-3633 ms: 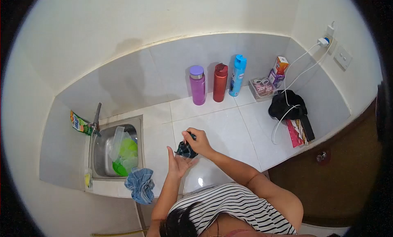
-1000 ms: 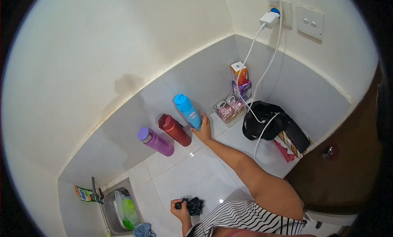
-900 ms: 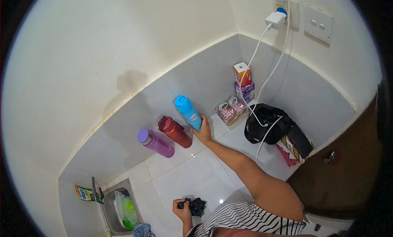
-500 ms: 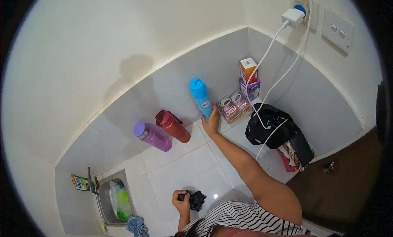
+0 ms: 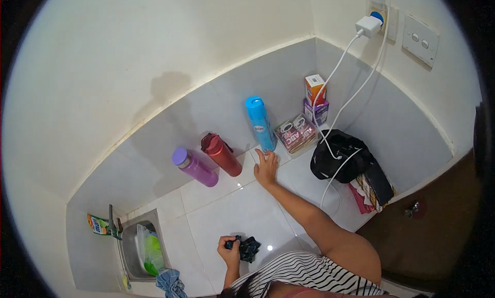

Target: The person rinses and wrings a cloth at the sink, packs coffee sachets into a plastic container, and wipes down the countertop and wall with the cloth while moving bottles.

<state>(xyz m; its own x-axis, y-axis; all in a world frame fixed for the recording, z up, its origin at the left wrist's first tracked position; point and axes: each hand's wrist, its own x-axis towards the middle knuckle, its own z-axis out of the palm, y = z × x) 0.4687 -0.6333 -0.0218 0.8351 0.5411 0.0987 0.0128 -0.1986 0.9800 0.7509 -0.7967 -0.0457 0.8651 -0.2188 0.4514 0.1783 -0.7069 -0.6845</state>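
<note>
My right hand (image 5: 266, 169) is by the foot of a tall light-blue bottle (image 5: 262, 125) with a blue cap, its fingers apart and the fingertips right at the base. The bottle stands upright near the back wall. Down by my body, my left hand (image 5: 229, 249) is closed on a crumpled black cloth (image 5: 249, 249), which rests low over the white tiled counter (image 5: 232, 210). To the left of the blue bottle stand a red bottle (image 5: 223, 155) and a purple bottle (image 5: 197, 168). On its right lies a clear tub of ABC sachets (image 5: 296, 134).
Two small boxes (image 5: 315, 99) are stacked in the corner. White charging cables (image 5: 344, 56) hang from the wall plug across a black bag (image 5: 335, 154). A steel sink (image 5: 135, 267) holds a green plastic item, with a blue cloth (image 5: 171, 283) at its edge.
My right hand has let go of the light-blue bottle and drawn back slightly toward me; the bottle now stands alone. My left hand still holds the black cloth.
</note>
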